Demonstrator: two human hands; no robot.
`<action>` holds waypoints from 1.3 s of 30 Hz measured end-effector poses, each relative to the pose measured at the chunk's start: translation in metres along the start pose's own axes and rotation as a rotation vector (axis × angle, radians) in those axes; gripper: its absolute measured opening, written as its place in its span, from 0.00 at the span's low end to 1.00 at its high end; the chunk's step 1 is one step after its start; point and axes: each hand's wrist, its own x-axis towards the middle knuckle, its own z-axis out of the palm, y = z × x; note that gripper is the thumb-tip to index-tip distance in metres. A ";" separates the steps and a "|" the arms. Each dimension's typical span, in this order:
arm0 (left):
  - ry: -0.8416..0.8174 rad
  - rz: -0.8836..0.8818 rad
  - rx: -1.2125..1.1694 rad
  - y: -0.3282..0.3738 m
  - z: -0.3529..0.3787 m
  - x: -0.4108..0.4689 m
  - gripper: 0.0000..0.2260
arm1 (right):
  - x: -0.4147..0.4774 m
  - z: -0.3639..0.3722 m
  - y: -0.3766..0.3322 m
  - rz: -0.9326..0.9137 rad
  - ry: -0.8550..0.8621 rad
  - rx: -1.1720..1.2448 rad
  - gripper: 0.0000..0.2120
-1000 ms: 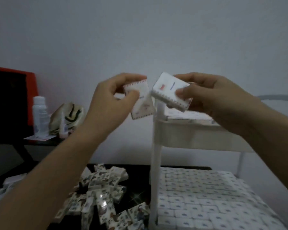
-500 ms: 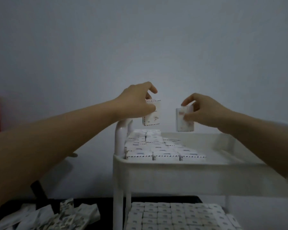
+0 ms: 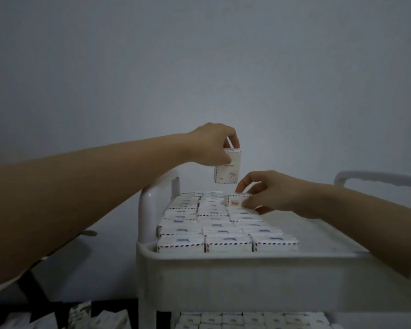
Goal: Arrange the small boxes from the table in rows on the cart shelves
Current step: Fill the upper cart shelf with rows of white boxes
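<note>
Pinching boxes: left hand above right hand

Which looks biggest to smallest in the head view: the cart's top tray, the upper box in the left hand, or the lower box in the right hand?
1. top tray, by far
2. upper box in the left hand
3. lower box in the right hand, though fingers hide part; they may match.
</note>
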 end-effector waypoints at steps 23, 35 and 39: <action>-0.301 -0.037 -0.142 0.004 0.024 0.005 0.18 | -0.012 0.000 0.002 -0.098 0.080 -0.387 0.12; -0.611 -0.084 0.181 0.010 0.018 -0.011 0.22 | -0.023 0.000 -0.008 -0.219 0.377 -0.514 0.14; -0.254 -0.039 0.101 0.014 -0.012 -0.046 0.15 | -0.051 0.018 -0.032 -0.426 0.525 -0.426 0.07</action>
